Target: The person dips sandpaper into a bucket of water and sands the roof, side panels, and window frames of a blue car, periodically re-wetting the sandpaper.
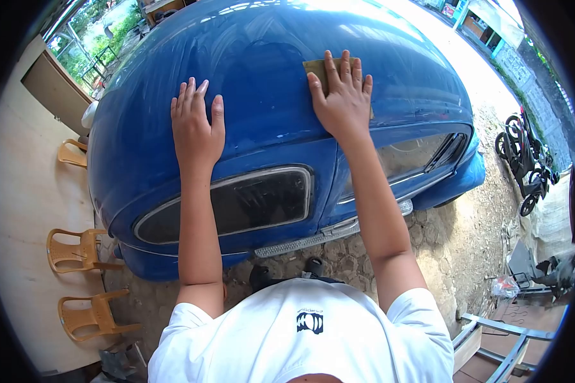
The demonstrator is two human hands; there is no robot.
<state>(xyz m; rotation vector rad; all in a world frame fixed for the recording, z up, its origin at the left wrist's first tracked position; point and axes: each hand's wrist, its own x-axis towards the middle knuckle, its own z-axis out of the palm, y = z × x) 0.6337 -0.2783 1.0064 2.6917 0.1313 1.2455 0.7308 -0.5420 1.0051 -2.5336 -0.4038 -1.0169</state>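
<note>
The thin, olive-brown, straight-edged sheet [317, 66] lies on the curved, glossy blue car roof [259, 89], beneath the bare right hand [344, 102]. The right hand is flat, fingers extended over the sheet and not curled around it; this placement presumably spreads pressure and keeps the sheet against the curve. The bare left hand [197, 131] is empty and unclenched, set well apart over the same roof, probably to steady the forward reach; firm contact cannot be confirmed from this view. The left forearm [200, 236] crosses the dark, round-cornered, silver-trimmed side window [262, 201], since the roof lies beyond it
</note>
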